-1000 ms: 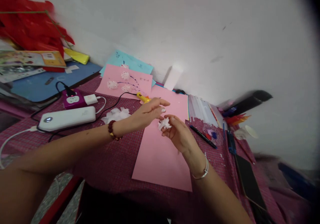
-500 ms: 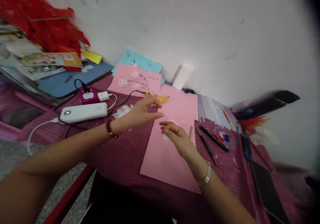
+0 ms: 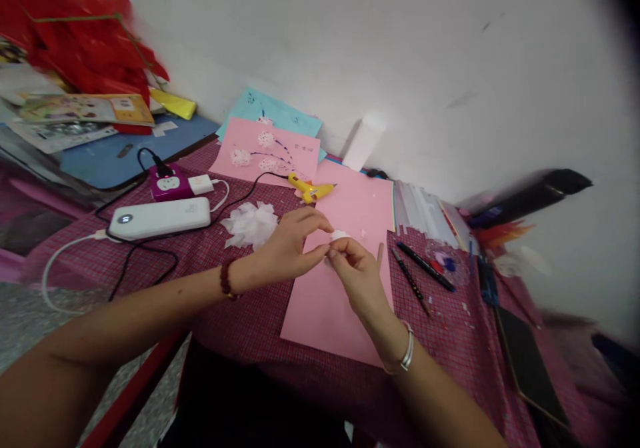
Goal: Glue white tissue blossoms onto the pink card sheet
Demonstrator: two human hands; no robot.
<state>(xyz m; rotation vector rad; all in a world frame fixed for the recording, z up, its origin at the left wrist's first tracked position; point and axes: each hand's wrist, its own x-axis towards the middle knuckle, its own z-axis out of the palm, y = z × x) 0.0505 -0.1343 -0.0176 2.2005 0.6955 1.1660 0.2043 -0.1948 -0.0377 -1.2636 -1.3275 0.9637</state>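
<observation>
My left hand (image 3: 300, 241) is over the pink sheet (image 3: 325, 308), its thumb and forefinger apart in a curve. The left thumb tip meets the fingertips of my right hand (image 3: 356, 276). My right hand is closed in a pinch, with a sliver of white paper (image 3: 327, 261) showing under its fingers; most of that piece is hidden. Just behind the right fingers, a white ruffled bit (image 3: 341, 234) lies on the pink sheet. Left of my left hand sits a pile of white tissue paper pieces (image 3: 250, 225). A yellow glue gun (image 3: 311, 189) lies behind the hands.
A white power bank (image 3: 160, 217) and a purple socket block (image 3: 170, 183) with cables lie at left. Pink artwork with white blossoms (image 3: 235, 135) rests at the back. Right of the sheet are a black pen (image 3: 426, 267) and a dark pencil (image 3: 411, 283).
My hands have come together, so the left thumb and right fingertips now meet. The view has shifted slightly, and more of the white tissue pile and the glue gun shows.
</observation>
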